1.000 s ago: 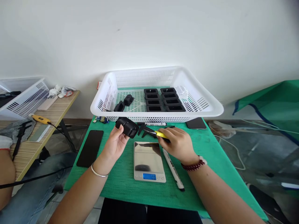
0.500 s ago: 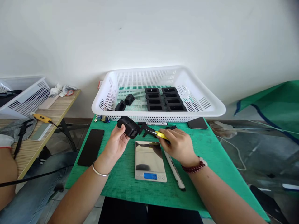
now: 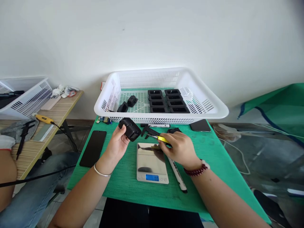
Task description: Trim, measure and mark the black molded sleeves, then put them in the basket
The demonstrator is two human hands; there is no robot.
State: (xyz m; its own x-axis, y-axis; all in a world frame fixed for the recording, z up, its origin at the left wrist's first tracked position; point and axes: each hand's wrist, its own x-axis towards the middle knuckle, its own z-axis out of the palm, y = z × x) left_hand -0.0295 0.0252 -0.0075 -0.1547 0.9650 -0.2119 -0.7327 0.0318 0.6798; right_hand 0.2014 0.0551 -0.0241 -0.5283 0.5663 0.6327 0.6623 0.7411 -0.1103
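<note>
A dark phone lies at the left of the green worktop, a dark slab toward its far right. On the wooden worktop to the left, a black caliper lies partly over grey cloth near a yellow-handled tool, with crumpled white cloth beside a slotted basket.

Soft, diffuse light filled the frame, brightest on the white wall at upper centre and darkening in the upper right corner, with a faint shadow left of the basket. The scale's mirrored plate gave off pale reflections, while the black block lost surface detail. Wide-angle distortion stretched the forearms toward the lower edge, and the right side looked murky.
</note>
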